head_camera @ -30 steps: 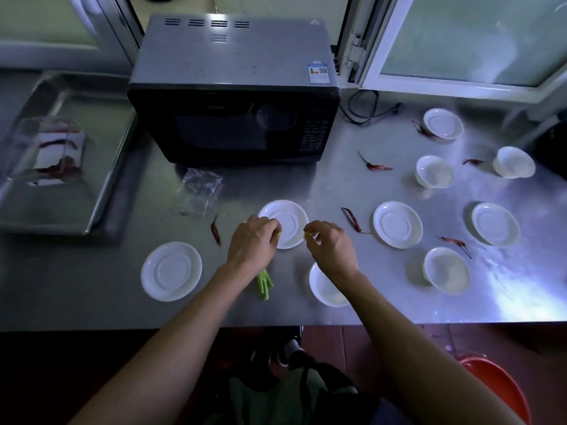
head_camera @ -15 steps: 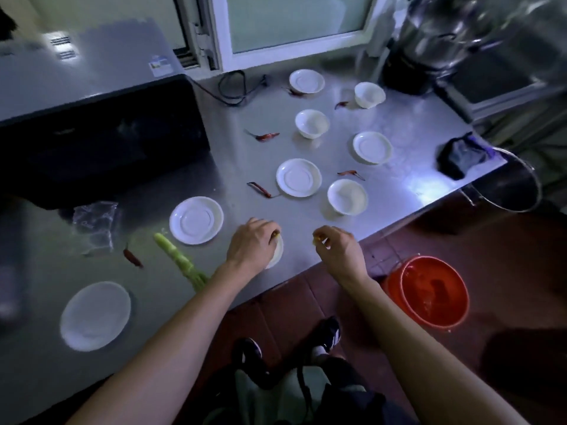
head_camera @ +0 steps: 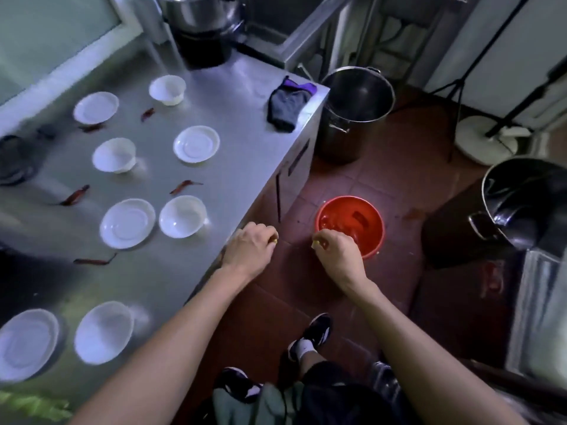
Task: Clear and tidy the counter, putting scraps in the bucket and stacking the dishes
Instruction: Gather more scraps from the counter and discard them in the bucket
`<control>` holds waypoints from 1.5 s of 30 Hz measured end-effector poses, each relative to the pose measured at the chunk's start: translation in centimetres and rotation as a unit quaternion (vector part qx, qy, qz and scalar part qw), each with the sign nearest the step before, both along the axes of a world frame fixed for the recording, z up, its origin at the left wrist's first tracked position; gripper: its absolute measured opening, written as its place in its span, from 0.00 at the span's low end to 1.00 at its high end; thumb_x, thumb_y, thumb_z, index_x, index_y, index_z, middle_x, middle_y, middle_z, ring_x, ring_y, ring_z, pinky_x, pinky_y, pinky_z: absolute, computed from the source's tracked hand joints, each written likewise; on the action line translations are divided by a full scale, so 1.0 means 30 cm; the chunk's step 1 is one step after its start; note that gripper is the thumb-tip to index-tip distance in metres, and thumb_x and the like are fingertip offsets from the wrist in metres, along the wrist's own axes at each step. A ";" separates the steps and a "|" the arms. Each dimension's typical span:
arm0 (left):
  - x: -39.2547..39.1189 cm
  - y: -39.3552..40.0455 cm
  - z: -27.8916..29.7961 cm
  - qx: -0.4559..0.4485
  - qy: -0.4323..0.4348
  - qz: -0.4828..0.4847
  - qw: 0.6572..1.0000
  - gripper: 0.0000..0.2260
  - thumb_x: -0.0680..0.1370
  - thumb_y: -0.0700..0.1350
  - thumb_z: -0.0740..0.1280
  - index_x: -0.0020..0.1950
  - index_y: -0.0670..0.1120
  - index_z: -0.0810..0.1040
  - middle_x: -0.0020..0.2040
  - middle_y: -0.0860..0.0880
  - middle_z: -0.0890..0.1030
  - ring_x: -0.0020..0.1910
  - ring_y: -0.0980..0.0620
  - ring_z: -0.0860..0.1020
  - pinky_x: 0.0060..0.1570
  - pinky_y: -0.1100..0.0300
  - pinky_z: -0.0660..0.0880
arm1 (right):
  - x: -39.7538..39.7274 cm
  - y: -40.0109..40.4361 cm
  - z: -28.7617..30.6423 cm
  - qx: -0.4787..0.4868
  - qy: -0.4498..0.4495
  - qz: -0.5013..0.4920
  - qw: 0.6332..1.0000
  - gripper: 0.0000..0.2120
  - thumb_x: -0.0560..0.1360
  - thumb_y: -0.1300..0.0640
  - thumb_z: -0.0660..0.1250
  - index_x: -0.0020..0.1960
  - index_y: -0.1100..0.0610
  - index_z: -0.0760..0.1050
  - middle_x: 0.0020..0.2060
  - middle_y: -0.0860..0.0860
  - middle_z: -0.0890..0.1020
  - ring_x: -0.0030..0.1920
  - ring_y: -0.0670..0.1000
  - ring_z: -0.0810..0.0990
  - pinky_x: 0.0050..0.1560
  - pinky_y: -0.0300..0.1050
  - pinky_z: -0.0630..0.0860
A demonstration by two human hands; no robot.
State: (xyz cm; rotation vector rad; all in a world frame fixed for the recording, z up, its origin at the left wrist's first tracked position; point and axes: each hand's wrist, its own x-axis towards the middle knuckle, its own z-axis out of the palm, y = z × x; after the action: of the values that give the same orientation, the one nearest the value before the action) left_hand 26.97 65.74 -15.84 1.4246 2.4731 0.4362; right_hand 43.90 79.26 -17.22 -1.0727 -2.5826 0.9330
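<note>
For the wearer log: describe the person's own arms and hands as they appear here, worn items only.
Both forearms are bare up to the frame's lower edge, with no sleeves in view. The left hand and right hand wear no gloves; no rings, watch or wristbands show on the sides visible. Only the backs of the hands face the camera.

Person with bare forearms point(head_camera: 171, 338), dark shorts point(head_camera: 334, 391), white socks point(head_camera: 303, 351), black-and-white sneakers point(head_camera: 319, 329).
</note>
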 end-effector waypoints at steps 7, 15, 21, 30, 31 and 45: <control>0.131 0.370 -0.038 -0.042 0.008 -0.095 0.995 0.04 0.77 0.47 0.68 0.51 0.50 0.79 0.47 0.51 0.80 0.49 0.48 0.76 0.49 0.51 0.75 | 0.197 0.258 -0.068 -0.022 -0.025 -0.081 0.996 0.05 0.76 0.60 0.69 0.50 0.56 0.83 0.46 0.52 0.85 0.47 0.54 0.83 0.49 0.53 0.80; 0.187 0.610 -0.082 -0.062 -0.002 -0.167 0.984 0.03 0.77 0.47 0.68 0.50 0.50 0.79 0.45 0.51 0.80 0.48 0.48 0.76 0.49 0.50 0.76 | 0.309 0.412 -0.130 -0.044 -0.050 -0.130 0.989 0.05 0.76 0.59 0.69 0.51 0.55 0.82 0.46 0.50 0.85 0.46 0.52 0.83 0.47 0.49 0.80; 0.142 0.759 -0.145 -0.078 -0.020 -0.194 0.978 0.02 0.77 0.46 0.68 0.49 0.51 0.79 0.45 0.52 0.80 0.47 0.48 0.75 0.46 0.51 0.75 | 0.291 0.519 -0.174 -0.069 -0.080 -0.157 0.982 0.05 0.76 0.58 0.68 0.51 0.53 0.81 0.47 0.49 0.85 0.49 0.52 0.82 0.50 0.50 0.79; -0.035 1.014 -0.305 -0.117 -0.090 -0.201 0.968 0.03 0.77 0.48 0.68 0.50 0.53 0.78 0.46 0.53 0.80 0.49 0.48 0.75 0.49 0.52 0.75 | 0.106 0.706 -0.280 -0.097 -0.130 -0.189 0.968 0.04 0.75 0.58 0.68 0.49 0.52 0.81 0.45 0.49 0.85 0.47 0.53 0.82 0.47 0.50 0.79; -0.049 1.036 -0.325 -0.120 -0.098 -0.203 0.967 0.03 0.77 0.48 0.68 0.50 0.53 0.78 0.46 0.53 0.80 0.49 0.49 0.75 0.49 0.52 0.75 | 0.087 0.719 -0.302 -0.104 -0.136 -0.191 0.966 0.05 0.75 0.58 0.68 0.49 0.52 0.81 0.45 0.48 0.85 0.47 0.53 0.82 0.48 0.50 0.79; -0.003 1.282 -0.730 -0.189 -0.140 -0.191 0.953 0.02 0.79 0.48 0.67 0.51 0.53 0.78 0.47 0.57 0.80 0.49 0.54 0.75 0.49 0.54 0.75 | 0.121 0.912 -0.756 -0.226 -0.185 -0.226 0.929 0.07 0.76 0.55 0.66 0.53 0.50 0.80 0.49 0.47 0.84 0.51 0.53 0.81 0.50 0.50 0.77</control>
State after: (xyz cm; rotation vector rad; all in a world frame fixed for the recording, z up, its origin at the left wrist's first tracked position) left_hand 26.87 104.21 -37.75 1.5040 1.8727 0.0671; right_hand 47.54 106.60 -39.90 -2.0356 -2.2409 1.3295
